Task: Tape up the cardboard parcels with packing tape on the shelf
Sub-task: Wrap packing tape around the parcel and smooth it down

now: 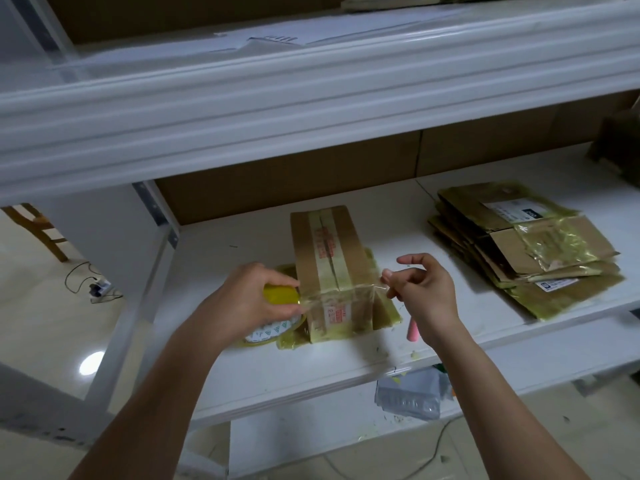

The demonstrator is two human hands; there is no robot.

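A brown cardboard parcel [329, 258] with red print and a taped seam stands on the white shelf [242, 244], resting on flattened taped cardboard. My left hand [252, 303] grips a yellow tape roll [282, 294] against the parcel's left side. A clear strip of tape [341, 292] stretches from the roll across the parcel's near top edge. My right hand [420, 289] pinches the strip's free end just right of the parcel. A second tape roll [273, 332] with a printed white core lies under my left hand.
A stack of flattened taped cardboard boxes [526, 251] lies on the shelf at right. A pink stick-like item [412, 330] lies near the front edge under my right wrist. An upper shelf beam [311, 109] overhangs. Grey bags [412, 396] sit below.
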